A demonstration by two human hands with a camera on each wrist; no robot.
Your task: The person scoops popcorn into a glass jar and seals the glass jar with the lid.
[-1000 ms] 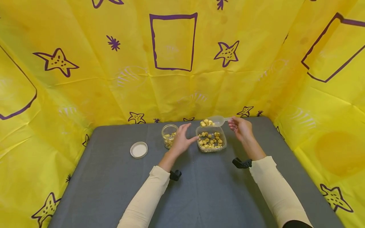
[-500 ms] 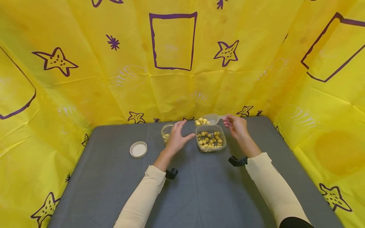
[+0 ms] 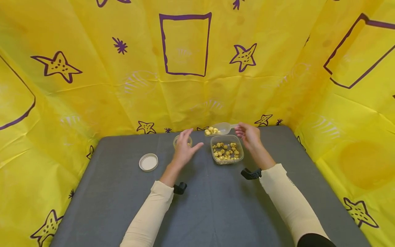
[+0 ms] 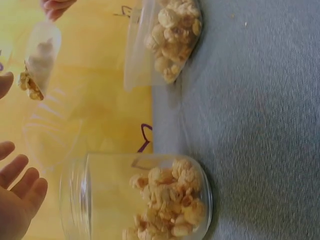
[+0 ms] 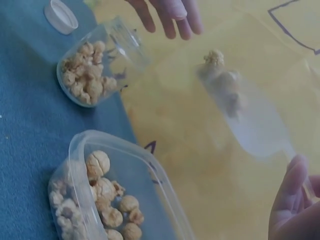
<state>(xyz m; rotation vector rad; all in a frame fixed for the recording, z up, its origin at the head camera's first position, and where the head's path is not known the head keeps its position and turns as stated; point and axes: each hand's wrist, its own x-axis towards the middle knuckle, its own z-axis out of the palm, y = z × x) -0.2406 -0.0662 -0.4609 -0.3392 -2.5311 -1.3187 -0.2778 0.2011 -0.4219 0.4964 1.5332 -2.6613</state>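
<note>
Right fingers gripping scoop, popcorn aboard

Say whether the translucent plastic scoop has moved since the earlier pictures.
Yes: in the head view, the scoop has shifted left relative to the clear square plastic tub.

We see a table with a grey, fabric-like top and rounded far corners. Toward its far edge, three things rest directly on it, all apart: a round, pale lid lying flat at the left, an upright clear jar, and a clear plastic tub to its right. We also spot tiny specks on the surface.
</note>
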